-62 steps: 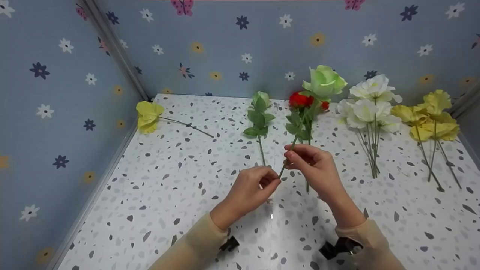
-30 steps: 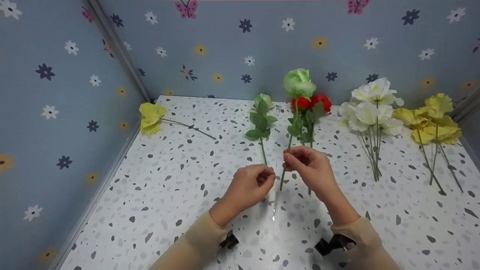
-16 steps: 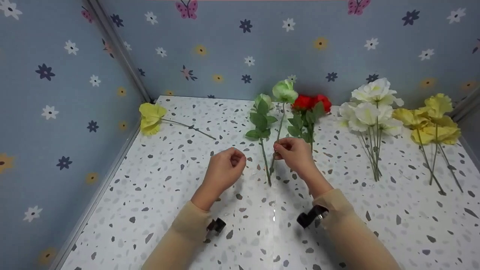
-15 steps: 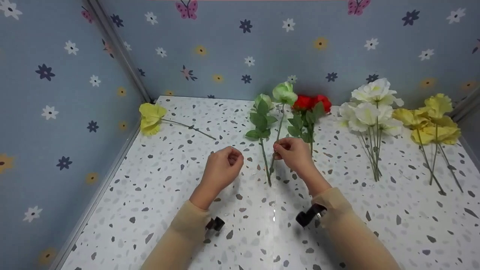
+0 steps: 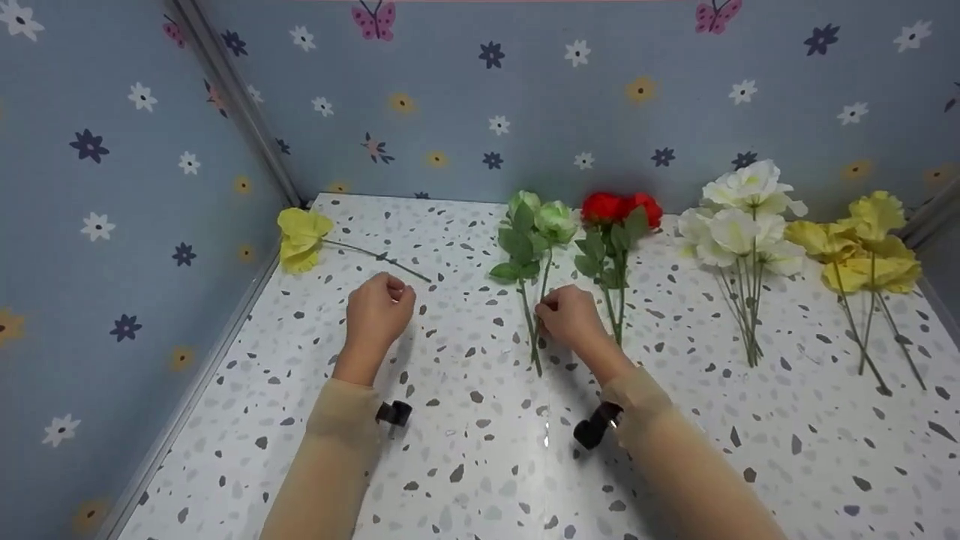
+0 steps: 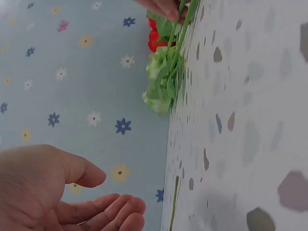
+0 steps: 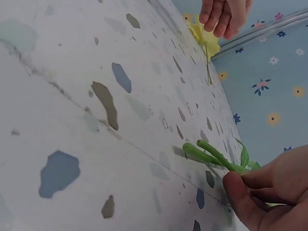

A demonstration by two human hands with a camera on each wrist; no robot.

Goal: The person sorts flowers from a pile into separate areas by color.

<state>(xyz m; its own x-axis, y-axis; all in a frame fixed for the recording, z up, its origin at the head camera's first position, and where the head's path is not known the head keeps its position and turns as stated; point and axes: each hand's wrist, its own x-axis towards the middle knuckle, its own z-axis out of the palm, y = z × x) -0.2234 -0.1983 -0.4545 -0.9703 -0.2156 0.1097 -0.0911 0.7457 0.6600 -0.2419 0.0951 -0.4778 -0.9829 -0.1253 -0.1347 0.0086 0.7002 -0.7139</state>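
My right hand (image 5: 574,315) pinches the stem of a light green rose (image 5: 556,222), low over the table. Beside it lies a second green rose (image 5: 517,244) with dark leaves; the lower stems (image 7: 209,156) run close together in the right wrist view. To the left, my left hand (image 5: 379,307) hovers with loosely bent fingers and nothing in them, as the left wrist view also shows. Just beyond it a single yellow flower (image 5: 301,238) lies with its stem (image 6: 175,197) pointing right; hand and stem look apart.
Red roses (image 5: 619,210) lie right of the green ones. Farther right are a bunch of white flowers (image 5: 739,225) and several yellow flowers (image 5: 874,247). Blue patterned walls (image 5: 450,97) bound the speckled table (image 5: 480,465) at the back and left.
The green rose has left my left hand's grip, and my right hand has lowered it leftward beside the other green rose. My left hand has moved left toward the single yellow flower.
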